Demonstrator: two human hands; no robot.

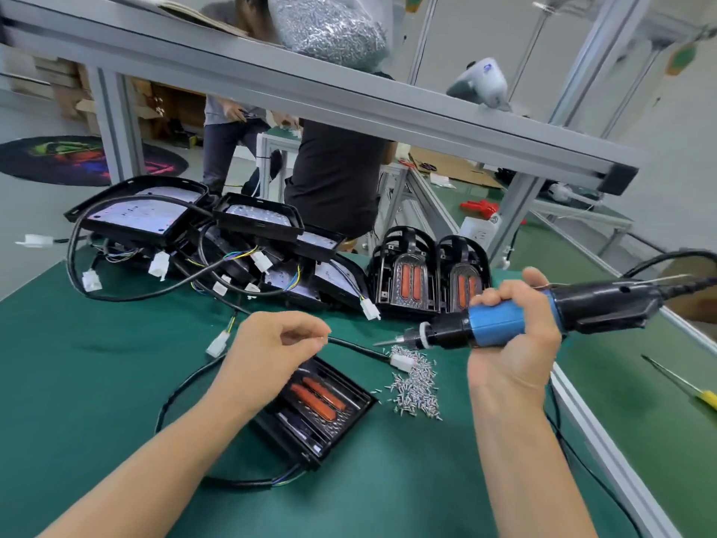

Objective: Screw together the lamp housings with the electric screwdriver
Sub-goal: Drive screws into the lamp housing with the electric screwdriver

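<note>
While the right hand (516,328) clenches the electric screwdriver (504,324), its long axis lies near level, bit pointing left toward the left hand (271,343). Left fingertips pinch, probably a screw; too small to confirm. Lamp housing (310,413) lies directly below the left hand, screw pile (417,386) just right.

Desk (77,366) near-left corner open. Lamp housing pile (201,234) and cables block far edge; screw heap (417,386) mid-desk; overhead frame rail (349,91) limits height; near edge passable.
</note>
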